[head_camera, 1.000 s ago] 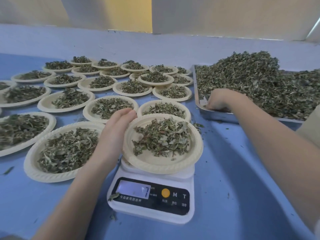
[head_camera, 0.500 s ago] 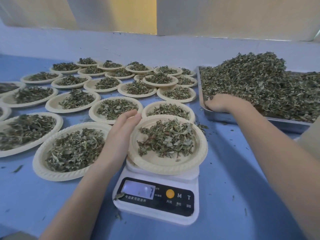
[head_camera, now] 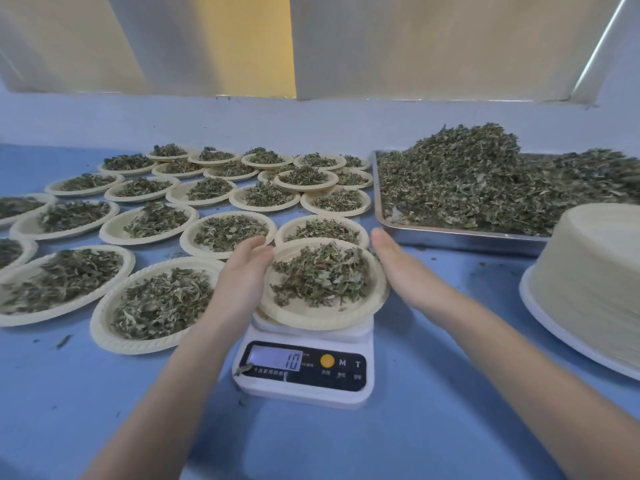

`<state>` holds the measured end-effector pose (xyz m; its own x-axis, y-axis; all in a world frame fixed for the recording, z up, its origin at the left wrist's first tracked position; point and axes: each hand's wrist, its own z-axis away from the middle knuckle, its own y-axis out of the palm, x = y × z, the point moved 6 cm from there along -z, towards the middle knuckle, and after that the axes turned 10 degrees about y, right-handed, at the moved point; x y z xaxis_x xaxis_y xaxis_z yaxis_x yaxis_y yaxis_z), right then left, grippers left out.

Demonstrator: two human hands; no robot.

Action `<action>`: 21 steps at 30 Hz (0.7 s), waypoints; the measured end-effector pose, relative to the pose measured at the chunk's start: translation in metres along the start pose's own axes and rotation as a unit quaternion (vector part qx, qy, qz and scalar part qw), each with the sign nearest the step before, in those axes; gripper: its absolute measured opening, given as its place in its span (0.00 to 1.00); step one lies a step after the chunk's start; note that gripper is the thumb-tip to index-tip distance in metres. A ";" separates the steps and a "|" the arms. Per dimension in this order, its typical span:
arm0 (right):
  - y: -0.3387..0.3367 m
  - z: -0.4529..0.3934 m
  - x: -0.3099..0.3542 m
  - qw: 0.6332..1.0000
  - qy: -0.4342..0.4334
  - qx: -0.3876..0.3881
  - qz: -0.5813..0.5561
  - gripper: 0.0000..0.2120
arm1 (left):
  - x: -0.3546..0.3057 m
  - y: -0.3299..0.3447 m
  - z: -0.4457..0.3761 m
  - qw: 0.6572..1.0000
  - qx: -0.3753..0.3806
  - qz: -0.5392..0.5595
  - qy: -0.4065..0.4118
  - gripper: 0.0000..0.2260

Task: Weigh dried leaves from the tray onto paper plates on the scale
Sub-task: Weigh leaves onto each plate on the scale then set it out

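Note:
A white digital scale (head_camera: 304, 375) stands in front of me, its display reading 10. On it rests a cream paper plate (head_camera: 304, 315) holding a heap of dried leaves (head_camera: 322, 273). My left hand (head_camera: 242, 275) lies with straight fingers against the plate's left rim. My right hand (head_camera: 398, 268) is flat beside the plate's right rim, fingers straight, holding nothing. The metal tray (head_camera: 460, 233) piled with dried leaves (head_camera: 485, 181) sits at the right rear.
Several filled paper plates (head_camera: 156, 299) cover the blue table to the left and behind the scale. A tall stack of unused paper plates (head_camera: 595, 282) stands at the right edge. Loose leaf crumbs dot the table; a wall runs along the back.
My right hand has left the tray and come to the right rim of the plate on the scale. The display has risen from 7 to 10. My left hand stays at the left rim.

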<state>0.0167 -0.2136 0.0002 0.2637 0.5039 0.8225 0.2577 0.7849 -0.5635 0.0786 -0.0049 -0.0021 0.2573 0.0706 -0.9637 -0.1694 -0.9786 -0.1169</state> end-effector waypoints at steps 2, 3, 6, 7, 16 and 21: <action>0.010 0.013 0.002 0.998 0.015 0.016 -0.067 0.32 | -0.004 0.002 0.001 1.000 -0.011 -0.005 0.010 0.17; 0.013 0.016 0.004 0.996 0.018 0.015 -0.087 0.33 | -0.006 0.004 0.001 1.000 -0.016 -0.012 0.018 0.18; 0.017 0.015 0.016 0.992 0.029 -0.014 -0.122 0.30 | -0.017 0.000 -0.003 0.998 -0.029 -0.037 0.029 0.20; 0.015 0.014 0.022 0.990 0.035 -0.021 -0.138 0.29 | -0.021 -0.003 -0.006 0.999 -0.031 -0.033 0.029 0.20; 0.006 -0.020 0.072 0.932 0.097 0.041 -0.347 0.10 | -0.059 -0.045 -0.051 0.989 -0.136 0.047 -0.021 0.22; 0.020 -0.063 0.101 0.915 0.129 0.082 -0.374 0.07 | -0.063 -0.067 -0.094 0.983 -0.181 0.023 -0.031 0.20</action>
<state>0.1069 -0.1694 0.0672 0.2870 -0.2814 0.9157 0.3180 0.9297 0.1861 0.1628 0.0383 0.0892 0.1976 0.0257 -0.9799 0.1731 -0.9849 0.0091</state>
